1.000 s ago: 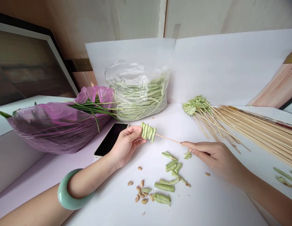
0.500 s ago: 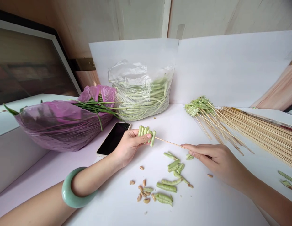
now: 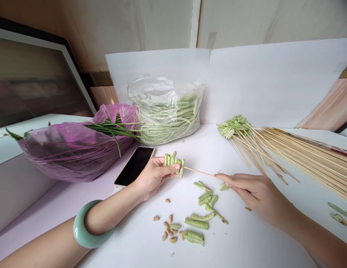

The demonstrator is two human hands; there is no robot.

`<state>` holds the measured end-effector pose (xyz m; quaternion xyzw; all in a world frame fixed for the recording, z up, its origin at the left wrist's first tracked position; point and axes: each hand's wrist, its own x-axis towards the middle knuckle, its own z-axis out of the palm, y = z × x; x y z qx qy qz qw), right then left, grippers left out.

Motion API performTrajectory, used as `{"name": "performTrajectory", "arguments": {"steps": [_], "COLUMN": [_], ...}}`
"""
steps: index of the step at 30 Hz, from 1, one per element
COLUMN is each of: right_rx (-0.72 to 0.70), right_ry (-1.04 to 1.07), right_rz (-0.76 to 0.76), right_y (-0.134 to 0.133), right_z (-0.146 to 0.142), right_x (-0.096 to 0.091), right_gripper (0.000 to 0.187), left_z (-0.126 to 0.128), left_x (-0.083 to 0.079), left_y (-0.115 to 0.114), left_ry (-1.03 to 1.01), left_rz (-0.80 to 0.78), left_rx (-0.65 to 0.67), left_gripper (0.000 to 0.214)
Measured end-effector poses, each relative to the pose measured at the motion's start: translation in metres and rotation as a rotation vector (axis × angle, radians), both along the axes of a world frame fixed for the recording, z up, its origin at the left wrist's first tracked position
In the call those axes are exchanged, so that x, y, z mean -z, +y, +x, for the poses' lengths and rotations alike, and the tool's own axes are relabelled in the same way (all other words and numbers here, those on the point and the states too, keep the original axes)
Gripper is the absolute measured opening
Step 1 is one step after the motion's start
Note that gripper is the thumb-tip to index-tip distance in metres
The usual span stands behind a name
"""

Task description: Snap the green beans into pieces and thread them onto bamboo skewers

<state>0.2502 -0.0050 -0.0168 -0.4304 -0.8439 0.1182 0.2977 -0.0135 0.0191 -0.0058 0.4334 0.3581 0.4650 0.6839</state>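
Observation:
My left hand (image 3: 155, 175) is closed around a row of green bean pieces (image 3: 173, 160) threaded side by side on a thin wooden skewer (image 3: 199, 171). The skewer runs to the right, where my right hand (image 3: 255, 190) pinches its bare end between thumb and fingers. Loose cut bean pieces (image 3: 196, 223) lie on the white table below the skewer, one of them partly behind my right fingertips. Several tan bean seeds (image 3: 170, 230) are scattered to their left. A pale green bangle (image 3: 85, 227) circles my left wrist.
Finished bean skewers (image 3: 234, 125) are heaped at the back right beside a pile of bare skewers (image 3: 304, 154). A clear bag of long beans (image 3: 170, 119) stands at the back. Left of it are a purple bag of green stalks (image 3: 75, 149) and a phone (image 3: 135, 165).
Both hands keep their hold on the skewer and have hardly moved. The whole view has shifted slightly, with the things on the table a little lower in the picture.

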Motion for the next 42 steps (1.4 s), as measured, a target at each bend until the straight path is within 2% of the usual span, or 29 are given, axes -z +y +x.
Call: {"name": "performTrajectory", "arguments": {"steps": [5, 8, 14, 20, 27, 37, 42], "right_rx": [0.007, 0.024, 0.041, 0.06, 0.008, -0.007, 0.008], "right_ry": [0.005, 0.011, 0.067, 0.031, -0.011, -0.09, -0.142], "right_rz": [-0.012, -0.073, -0.174, -0.138, -0.056, -0.015, -0.004], "right_y": [-0.004, -0.004, -0.003, -0.002, -0.004, -0.001, -0.001], "right_z": [-0.003, -0.004, -0.004, 0.0, -0.002, 0.0, -0.005], "right_x": [-0.001, -0.004, -0.012, -0.012, -0.013, 0.003, 0.005], "right_gripper": [0.036, 0.037, 0.034, 0.034, 0.033, 0.036, 0.037], "left_z": [-0.001, -0.001, -0.001, -0.002, -0.003, -0.003, -0.005], "left_x": [0.0, 0.001, 0.002, 0.0, 0.002, 0.002, 0.001], "left_y": [0.0, 0.001, 0.001, 0.001, 0.0, 0.002, 0.004], "left_ry": [-0.008, 0.004, 0.007, -0.029, -0.008, 0.009, 0.035], "left_rz": [-0.011, -0.014, 0.079, 0.077, 0.012, -0.052, -0.032], "left_rx": [0.0, -0.009, -0.079, -0.087, -0.062, -0.048, -0.042], "left_gripper": [0.014, 0.015, 0.018, 0.019, 0.017, 0.022, 0.024]}}
